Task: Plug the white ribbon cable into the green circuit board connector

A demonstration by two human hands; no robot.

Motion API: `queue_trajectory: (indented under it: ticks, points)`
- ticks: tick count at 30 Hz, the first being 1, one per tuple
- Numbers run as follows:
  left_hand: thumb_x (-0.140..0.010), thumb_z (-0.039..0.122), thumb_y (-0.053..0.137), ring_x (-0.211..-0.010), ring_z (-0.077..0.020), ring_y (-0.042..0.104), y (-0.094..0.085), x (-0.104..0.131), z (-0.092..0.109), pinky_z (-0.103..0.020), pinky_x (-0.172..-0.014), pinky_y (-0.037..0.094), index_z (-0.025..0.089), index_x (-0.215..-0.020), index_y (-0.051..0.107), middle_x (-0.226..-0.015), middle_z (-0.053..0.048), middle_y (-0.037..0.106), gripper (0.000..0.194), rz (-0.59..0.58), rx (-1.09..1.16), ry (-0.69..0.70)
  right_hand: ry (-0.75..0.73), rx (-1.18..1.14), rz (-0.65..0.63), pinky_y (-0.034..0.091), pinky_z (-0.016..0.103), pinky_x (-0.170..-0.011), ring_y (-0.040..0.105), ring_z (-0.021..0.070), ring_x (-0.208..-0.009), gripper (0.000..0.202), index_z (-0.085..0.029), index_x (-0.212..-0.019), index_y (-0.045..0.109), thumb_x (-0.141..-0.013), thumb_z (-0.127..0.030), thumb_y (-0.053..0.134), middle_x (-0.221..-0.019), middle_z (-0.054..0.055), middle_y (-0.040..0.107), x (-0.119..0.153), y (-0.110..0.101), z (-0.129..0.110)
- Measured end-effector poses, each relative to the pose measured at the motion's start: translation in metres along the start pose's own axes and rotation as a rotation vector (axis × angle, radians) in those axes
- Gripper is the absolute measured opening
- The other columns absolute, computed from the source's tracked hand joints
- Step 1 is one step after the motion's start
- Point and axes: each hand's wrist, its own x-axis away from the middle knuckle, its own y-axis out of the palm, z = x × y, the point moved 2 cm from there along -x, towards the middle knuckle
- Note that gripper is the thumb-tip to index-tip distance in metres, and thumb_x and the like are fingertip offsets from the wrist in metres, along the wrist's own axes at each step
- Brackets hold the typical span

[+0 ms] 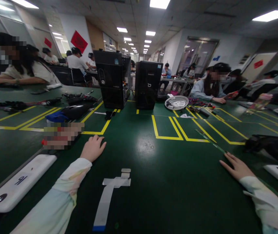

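Observation:
My left hand (93, 148) lies on the green table (153, 182) at left of centre, fingers apart and nothing in it. Just left of it is a blurred-out item with red parts (63, 136). Nearer the camera, right of my left sleeve, a flat white ribbon cable (107, 201) with a blue end rests on the tabletop. My right hand (236, 165) is spread on the table at the right, its fingertips at the near end of a thin green strip (209, 139); no grip on the strip shows.
Two black computer cases (112, 81) stand at the back centre, beside a round white basket (177, 103). Cables and a black and blue item (70, 113) lie left. White devices (19, 183) flank both arms. Other people sit beyond.

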Motion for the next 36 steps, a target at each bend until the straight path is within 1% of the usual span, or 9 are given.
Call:
queue_trajectory:
  ticks: [2, 6, 9, 13, 20, 25, 29, 33, 36]
  points:
    - [-0.091, 0.042, 0.030, -0.103, -0.0291, 0.052, 0.000, 0.000, 0.000, -0.038, -0.082, 0.046, 0.012, -0.125, 0.056, -0.112, -0.016, 0.056, 0.053, 0.007, -0.004, -0.002, -0.049, -0.008, -0.046, 0.030, 0.034, -0.111, 0.040, 0.0261, -0.133, 0.063, -0.002, -0.128, 0.052, -0.081, -0.042, 0.036, -0.140, 0.020, 0.046, 0.009, 0.004, -0.009]
    - [-0.090, 0.042, 0.029, -0.102, -0.0295, 0.053, 0.001, 0.000, 0.000, -0.039, -0.081, 0.046, 0.011, -0.125, 0.056, -0.112, -0.016, 0.056, 0.053, 0.006, -0.002, -0.002, -0.076, 0.027, -0.041, 0.026, 0.044, -0.112, 0.028, 0.0321, -0.138, 0.069, -0.001, -0.134, 0.044, -0.085, -0.047, 0.027, -0.148, 0.023, 0.031, 0.029, -0.007, -0.033]
    - [-0.090, 0.043, 0.029, -0.102, -0.0294, 0.053, 0.000, 0.000, 0.000, -0.039, -0.081, 0.047, 0.012, -0.125, 0.056, -0.112, -0.016, 0.057, 0.054, -0.001, 0.002, -0.006, 0.167, 0.080, 0.028, 0.032, 0.052, -0.105, 0.031, 0.0402, -0.134, 0.078, -0.002, -0.136, 0.043, -0.086, -0.057, 0.018, -0.148, 0.027, 0.025, 0.048, -0.029, -0.053]
    - [-0.090, 0.043, 0.029, -0.102, -0.0294, 0.053, 0.000, 0.000, 0.000, -0.039, -0.081, 0.047, 0.012, -0.127, 0.055, -0.113, -0.016, 0.056, 0.055, -0.013, 0.010, -0.005, 0.558, 0.067, -0.004, 0.037, 0.059, -0.093, 0.038, 0.0474, -0.124, 0.089, -0.010, -0.137, 0.045, -0.082, -0.071, 0.011, -0.146, 0.026, 0.028, 0.074, -0.050, -0.070]
    - [-0.090, 0.043, 0.027, -0.103, -0.0296, 0.052, -0.002, 0.001, 0.001, -0.041, -0.084, 0.046, 0.011, -0.127, 0.054, -0.115, -0.017, 0.055, 0.056, -0.032, 0.020, -0.006, 0.717, 0.008, -0.044, 0.034, 0.064, -0.086, 0.036, 0.0492, -0.125, 0.091, -0.014, -0.137, 0.045, -0.079, -0.076, 0.012, -0.142, 0.029, 0.034, 0.077, -0.043, -0.054]
    - [-0.090, 0.043, 0.028, -0.105, -0.0296, 0.052, -0.003, 0.001, 0.001, -0.041, -0.085, 0.046, 0.012, -0.129, 0.053, -0.116, -0.017, 0.056, 0.055, -0.041, 0.031, -0.013, 0.646, -0.007, 0.004, 0.033, 0.065, -0.093, 0.037, 0.0483, -0.126, 0.092, -0.016, -0.132, 0.051, -0.076, -0.078, 0.015, -0.139, 0.026, 0.042, 0.069, -0.026, -0.029]
    - [-0.090, 0.043, 0.029, -0.105, -0.0293, 0.052, -0.003, 0.001, 0.001, -0.040, -0.083, 0.047, 0.013, -0.129, 0.053, -0.116, -0.017, 0.055, 0.055, -0.045, 0.027, -0.017, 0.448, 0.012, -0.060, 0.033, 0.060, -0.100, 0.037, 0.0433, -0.129, 0.087, -0.015, -0.133, 0.049, -0.075, -0.073, 0.020, -0.142, 0.023, 0.040, 0.061, -0.015, -0.015]
    - [-0.090, 0.042, 0.027, -0.104, -0.0301, 0.052, -0.002, 0.001, 0.002, -0.040, -0.084, 0.046, 0.012, -0.127, 0.054, -0.114, -0.017, 0.055, 0.055, -0.029, -0.002, -0.018, 0.190, -0.079, -0.096, 0.033, 0.049, -0.106, 0.038, 0.0351, -0.132, 0.085, -0.014, -0.139, 0.039, -0.076, -0.069, 0.021, -0.146, 0.019, 0.036, 0.056, -0.014, -0.021]
    - [-0.090, 0.042, 0.027, -0.103, -0.0300, 0.053, -0.001, 0.001, 0.002, -0.040, -0.084, 0.046, 0.012, -0.127, 0.054, -0.113, -0.016, 0.055, 0.055, -0.020, -0.014, -0.014, 0.114, -0.134, -0.015, 0.030, 0.042, -0.110, 0.036, 0.0314, -0.134, 0.082, -0.011, -0.140, 0.037, -0.080, -0.065, 0.019, -0.147, 0.018, 0.032, 0.055, -0.021, -0.030]
